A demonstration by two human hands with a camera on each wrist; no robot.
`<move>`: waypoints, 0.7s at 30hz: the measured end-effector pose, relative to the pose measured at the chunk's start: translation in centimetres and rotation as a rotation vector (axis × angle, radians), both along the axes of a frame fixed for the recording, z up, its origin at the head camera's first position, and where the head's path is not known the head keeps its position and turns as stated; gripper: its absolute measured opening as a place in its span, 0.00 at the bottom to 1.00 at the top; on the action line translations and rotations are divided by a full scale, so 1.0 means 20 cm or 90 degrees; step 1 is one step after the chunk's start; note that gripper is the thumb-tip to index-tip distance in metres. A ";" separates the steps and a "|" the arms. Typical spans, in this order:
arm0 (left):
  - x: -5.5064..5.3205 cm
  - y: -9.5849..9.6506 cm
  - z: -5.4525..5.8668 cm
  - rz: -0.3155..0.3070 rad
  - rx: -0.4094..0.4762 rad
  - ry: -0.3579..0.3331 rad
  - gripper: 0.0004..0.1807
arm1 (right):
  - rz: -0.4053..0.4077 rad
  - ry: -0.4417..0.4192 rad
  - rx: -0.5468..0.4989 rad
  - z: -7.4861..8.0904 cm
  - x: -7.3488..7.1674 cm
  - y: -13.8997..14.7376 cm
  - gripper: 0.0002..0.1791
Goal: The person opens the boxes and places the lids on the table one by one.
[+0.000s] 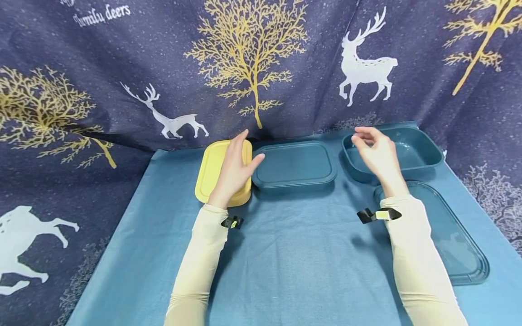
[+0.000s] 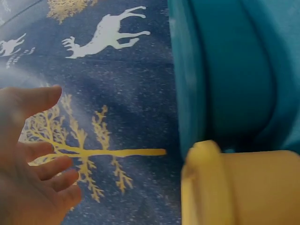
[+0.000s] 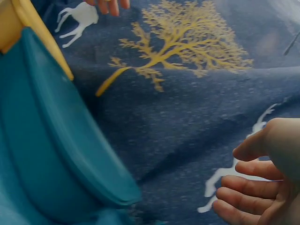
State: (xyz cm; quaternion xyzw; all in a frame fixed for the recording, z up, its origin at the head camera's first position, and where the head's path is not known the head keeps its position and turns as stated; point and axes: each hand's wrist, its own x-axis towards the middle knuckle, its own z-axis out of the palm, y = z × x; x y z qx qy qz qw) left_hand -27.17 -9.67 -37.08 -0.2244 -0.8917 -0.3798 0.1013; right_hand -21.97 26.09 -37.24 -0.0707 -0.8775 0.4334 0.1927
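My left hand [image 1: 235, 173] hovers over a yellow lidded food container [image 1: 210, 170], its fingers straight and thumb spread, holding nothing. In the left wrist view, the hand [image 2: 37, 164] shows apart from the yellow container [image 2: 258, 187]. Beside it stands a teal container with its lid on [image 1: 293, 164]. At the right, my right hand [image 1: 379, 154] is raised over an open teal container [image 1: 420, 151], fingers loosely bent with nothing between them. The right wrist view shows that hand [image 3: 258, 187] away from the lidded teal container [image 3: 61, 140].
A loose teal lid [image 1: 452, 235] lies on the blue tablecloth [image 1: 285, 271], partly under my right forearm. A dark curtain [image 1: 285, 68] with deer and trees hangs behind the table's back edge.
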 end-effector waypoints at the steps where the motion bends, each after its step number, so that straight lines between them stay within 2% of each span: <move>1: 0.00 0.00 -0.02 -0.003 -0.009 0.002 0.44 | 0.005 -0.002 -0.002 -0.02 -0.01 -0.01 0.26; 10: 0.00 0.05 -0.14 -0.035 -0.089 0.003 0.46 | 0.036 -0.024 -0.001 -0.17 -0.05 -0.07 0.25; 15: 0.00 0.07 -0.20 -0.042 -0.131 -0.010 0.46 | 0.048 -0.033 0.017 -0.22 -0.08 -0.10 0.24; 21: -0.01 0.07 -0.27 -0.057 -0.218 0.014 0.47 | 0.063 -0.065 0.026 -0.26 -0.10 -0.12 0.25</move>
